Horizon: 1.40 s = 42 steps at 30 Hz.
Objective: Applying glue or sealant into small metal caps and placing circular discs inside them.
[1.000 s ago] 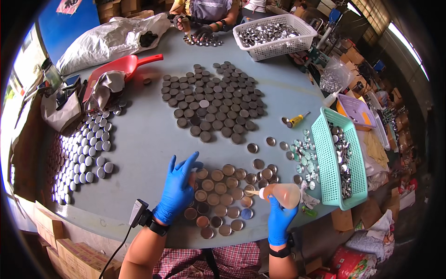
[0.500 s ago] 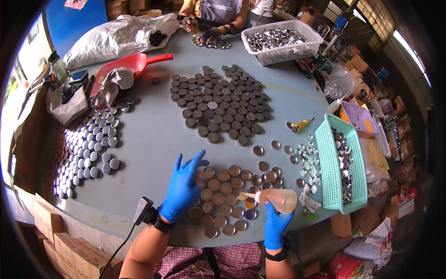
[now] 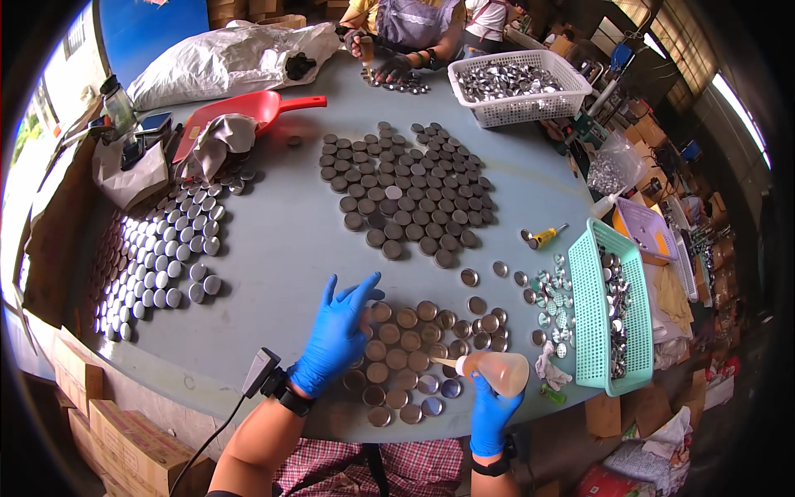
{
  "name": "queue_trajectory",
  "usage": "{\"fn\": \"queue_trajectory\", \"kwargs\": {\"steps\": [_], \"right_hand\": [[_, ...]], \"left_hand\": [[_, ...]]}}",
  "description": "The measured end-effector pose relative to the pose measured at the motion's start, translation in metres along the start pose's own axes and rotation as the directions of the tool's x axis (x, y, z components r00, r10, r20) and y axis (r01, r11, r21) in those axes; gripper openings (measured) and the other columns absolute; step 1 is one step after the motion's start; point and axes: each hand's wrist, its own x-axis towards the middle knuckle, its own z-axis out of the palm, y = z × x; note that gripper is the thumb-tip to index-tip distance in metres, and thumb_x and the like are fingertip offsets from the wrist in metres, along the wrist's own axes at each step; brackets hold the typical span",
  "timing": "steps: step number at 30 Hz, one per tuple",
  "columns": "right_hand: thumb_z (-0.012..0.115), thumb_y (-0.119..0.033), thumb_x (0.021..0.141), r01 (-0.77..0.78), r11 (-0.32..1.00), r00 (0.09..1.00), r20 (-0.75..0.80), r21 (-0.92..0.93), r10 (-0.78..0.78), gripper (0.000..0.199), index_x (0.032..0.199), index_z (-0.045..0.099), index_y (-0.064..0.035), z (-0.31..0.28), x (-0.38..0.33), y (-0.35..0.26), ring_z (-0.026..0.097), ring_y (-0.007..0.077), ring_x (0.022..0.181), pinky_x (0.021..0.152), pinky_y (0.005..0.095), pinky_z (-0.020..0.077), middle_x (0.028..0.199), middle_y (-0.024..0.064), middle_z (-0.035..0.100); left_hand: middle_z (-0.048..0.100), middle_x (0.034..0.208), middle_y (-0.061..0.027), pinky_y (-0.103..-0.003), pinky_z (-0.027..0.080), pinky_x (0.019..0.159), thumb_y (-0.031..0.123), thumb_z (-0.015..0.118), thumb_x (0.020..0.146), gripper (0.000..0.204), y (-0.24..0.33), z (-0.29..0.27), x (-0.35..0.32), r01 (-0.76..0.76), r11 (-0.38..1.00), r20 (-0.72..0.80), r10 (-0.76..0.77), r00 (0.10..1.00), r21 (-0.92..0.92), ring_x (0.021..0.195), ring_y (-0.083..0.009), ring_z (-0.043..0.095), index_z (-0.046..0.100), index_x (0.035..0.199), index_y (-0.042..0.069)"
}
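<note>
My right hand (image 3: 494,421), in a blue glove, is wrapped round a translucent squeeze bottle (image 3: 503,375) of pale amber liquid. The bottle lies tilted almost flat, its thin nozzle pointing left over a group of shallow round metal caps (image 3: 397,359) with their hollow sides up. Left of these caps, my left hand (image 3: 331,348) is raised in a matching glove, index and middle fingers stretched out and apart. Nothing shows in it; its thumb side is partly hidden. Beyond both hands lies a large cluster of dark grey discs (image 3: 422,195).
Silvery discs (image 3: 170,248) cover the left side, near a red dustpan (image 3: 272,108). A green basket (image 3: 584,331) of metal parts stands at right, beside a yellow-handled screwdriver (image 3: 546,237). Across the table, a gloved person works near a white basket (image 3: 526,106).
The bottle's nozzle tip has moved slightly toward me over the caps, still in my right hand's grip. My left hand keeps nearly the same pose. The whole view has shifted a little.
</note>
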Motion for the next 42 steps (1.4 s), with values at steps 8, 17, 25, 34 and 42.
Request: {"fn": "queue_trajectory", "kwargs": {"steps": [8,17,25,34,42], "right_hand": [[0.083,0.001,0.071,-0.003,1.0,0.998,-0.063,-0.005,0.003,0.045,0.109,0.059,0.0051,0.002,0.014,0.008,0.063,0.0228,0.091,0.082,0.0362,0.0525,0.102,0.011,0.065],[0.082,0.003,0.071,0.013,1.0,1.0,-0.028,0.006,-0.012,0.046,0.111,0.058,0.0037,-0.001,0.001,-0.004,0.064,0.0224,0.091,0.083,0.0364,0.0528,0.101,0.0103,0.066],[0.079,0.001,0.077,-0.067,0.993,0.995,-0.062,0.094,0.073,0.05,0.12,0.054,0.005,0.004,0.008,0.003,0.061,0.0213,0.103,0.091,0.0358,0.0512,0.115,0.0123,0.061],[0.077,0.001,0.079,-0.089,0.991,0.984,-0.145,0.096,0.103,0.052,0.125,0.052,0.0061,-0.038,-0.005,0.009,0.059,0.0208,0.108,0.095,0.036,0.0492,0.119,0.0112,0.059],[0.077,0.004,0.077,-0.078,0.997,0.989,-0.126,0.019,0.08,0.046,0.118,0.056,0.0066,-0.031,-0.004,0.008,0.061,0.0227,0.102,0.093,0.0381,0.0496,0.113,0.0122,0.062]], "left_hand": [[0.066,0.116,-0.0082,-0.055,0.018,0.118,-0.007,0.047,0.086,0.063,-0.002,0.0,0.0,0.004,1.0,0.005,-0.004,1.0,0.0,0.118,-0.0297,0.057,0.039,0.146,0.009],[0.066,0.117,-0.0075,-0.056,0.019,0.118,-0.007,0.048,0.087,0.061,-0.002,0.003,0.0,-0.007,1.0,-0.013,0.007,1.0,0.016,0.118,-0.0288,0.057,0.04,0.145,0.009],[0.066,0.117,-0.0079,-0.056,0.019,0.118,-0.006,0.047,0.087,0.06,0.0,0.0,0.0,0.004,1.0,0.002,-0.004,1.0,-0.003,0.118,-0.0294,0.057,0.04,0.145,0.008],[0.066,0.116,-0.0082,-0.055,0.019,0.118,-0.006,0.047,0.088,0.059,0.0,0.003,0.0,-0.003,1.0,0.003,0.003,1.0,-0.001,0.118,-0.0291,0.057,0.041,0.145,0.008],[0.066,0.116,-0.0074,-0.056,0.02,0.118,-0.005,0.048,0.089,0.057,-0.004,0.005,-0.001,-0.015,1.0,-0.012,0.015,1.0,0.018,0.118,-0.0288,0.057,0.04,0.145,0.008]]}}
